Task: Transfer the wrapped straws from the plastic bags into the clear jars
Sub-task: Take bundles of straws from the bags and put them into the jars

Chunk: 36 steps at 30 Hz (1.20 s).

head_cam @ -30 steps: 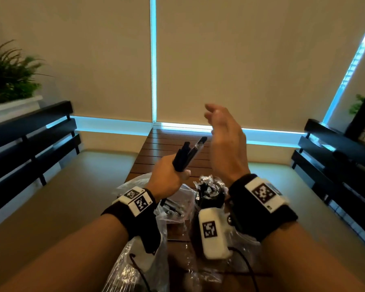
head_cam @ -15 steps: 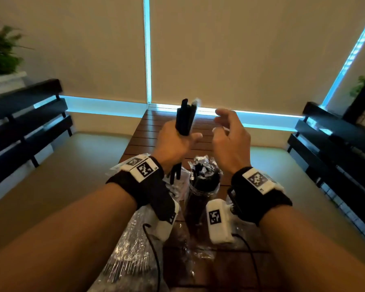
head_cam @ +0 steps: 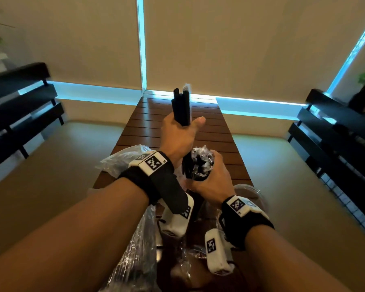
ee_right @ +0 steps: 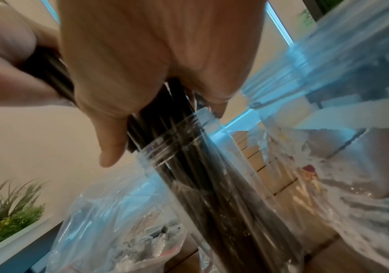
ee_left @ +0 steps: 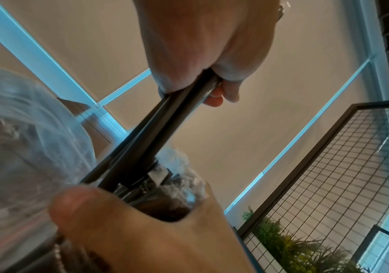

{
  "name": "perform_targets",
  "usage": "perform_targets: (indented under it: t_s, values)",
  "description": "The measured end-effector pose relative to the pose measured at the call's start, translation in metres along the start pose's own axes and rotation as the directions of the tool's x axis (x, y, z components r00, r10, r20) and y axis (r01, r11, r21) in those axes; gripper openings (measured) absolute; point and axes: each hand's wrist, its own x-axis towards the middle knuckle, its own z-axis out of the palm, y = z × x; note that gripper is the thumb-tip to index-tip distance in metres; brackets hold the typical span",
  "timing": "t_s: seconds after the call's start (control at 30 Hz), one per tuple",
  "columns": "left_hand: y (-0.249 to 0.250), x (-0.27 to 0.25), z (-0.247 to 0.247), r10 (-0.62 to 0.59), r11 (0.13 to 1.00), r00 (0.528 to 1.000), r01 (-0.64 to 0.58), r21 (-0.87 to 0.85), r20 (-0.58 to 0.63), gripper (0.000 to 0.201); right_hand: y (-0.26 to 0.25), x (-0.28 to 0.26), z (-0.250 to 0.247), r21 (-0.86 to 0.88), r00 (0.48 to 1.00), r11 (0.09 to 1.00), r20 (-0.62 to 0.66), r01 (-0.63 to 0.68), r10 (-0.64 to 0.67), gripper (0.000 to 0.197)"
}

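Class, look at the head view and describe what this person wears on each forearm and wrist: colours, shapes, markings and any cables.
Both forearms are bare, with no sleeves. Each wrist carries a black fabric band: the left wristband and the right wristband. On top of each band sits a white tag printed with a black square code. A white boxy camera unit with its own code marker hangs under each wrist, trailing a thin black cable.

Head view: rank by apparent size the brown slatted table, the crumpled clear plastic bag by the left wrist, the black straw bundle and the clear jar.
Largest first:
1. brown slatted table
2. crumpled clear plastic bag
3. black straw bundle and clear jar: look alike, both partly hidden, so unranked.
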Motion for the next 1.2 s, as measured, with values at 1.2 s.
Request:
perform_targets:
  t_s: [1.2]
  values:
    - [0.016, 0.024, -0.015, -0.345, 0.882, 0.935, 0.295, -0.367, -0.077, 0.020, -0.001, 0.005, 0.010, 0.007, 0.974, 1.000, -0.227, -0.002, 0.003, 0.059]
